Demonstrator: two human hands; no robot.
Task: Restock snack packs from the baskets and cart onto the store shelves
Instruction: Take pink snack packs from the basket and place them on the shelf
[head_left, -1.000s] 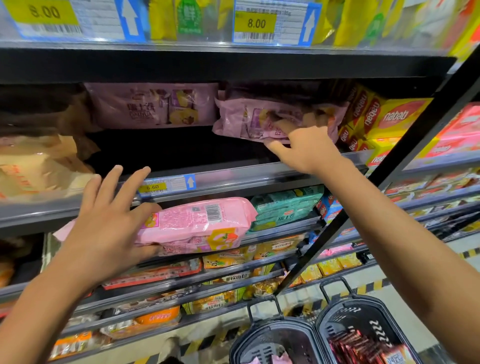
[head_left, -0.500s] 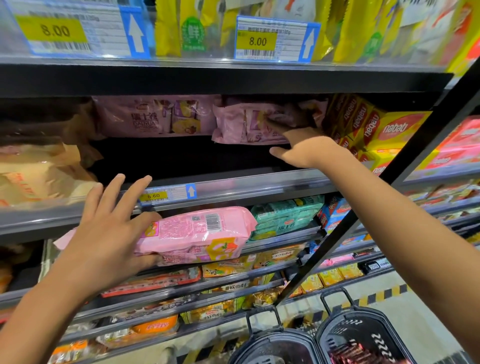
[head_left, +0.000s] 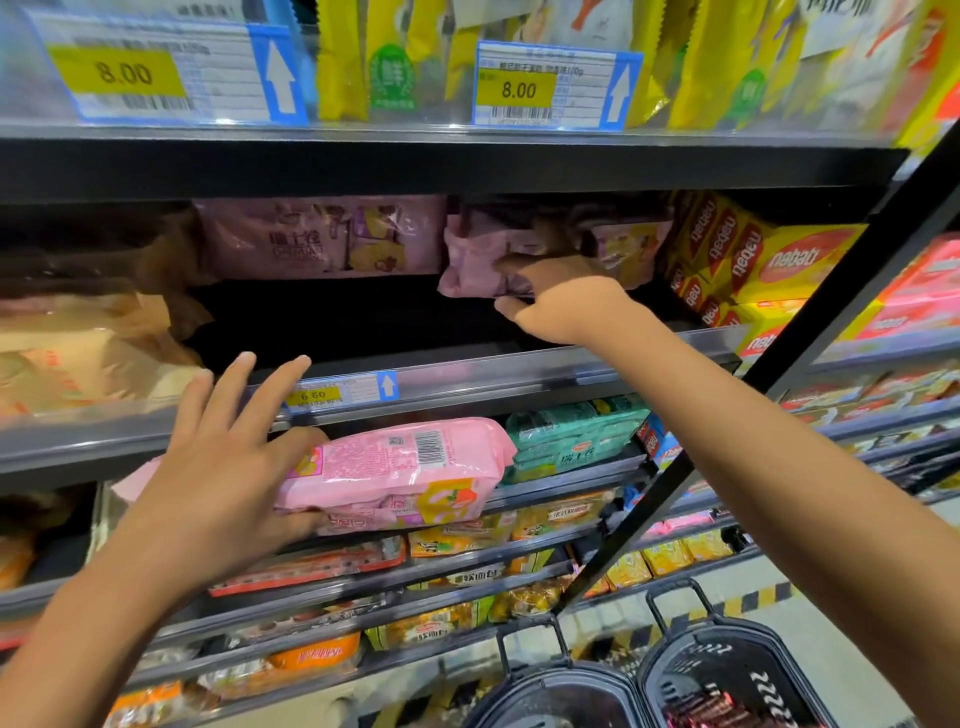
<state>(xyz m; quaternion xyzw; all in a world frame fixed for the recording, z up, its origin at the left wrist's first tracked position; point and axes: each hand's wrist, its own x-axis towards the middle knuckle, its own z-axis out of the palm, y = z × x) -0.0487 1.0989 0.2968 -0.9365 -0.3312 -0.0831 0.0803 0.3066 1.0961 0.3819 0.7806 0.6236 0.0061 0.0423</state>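
Your right hand pinches the mauve plastic snack pack at its lower edge, seating it on the dark shelf beside the matching pack. Your left hand, upper fingers spread, clamps 1 glossy pink snack pack ready below.

Two baskets sit below the shelves, at lower right.
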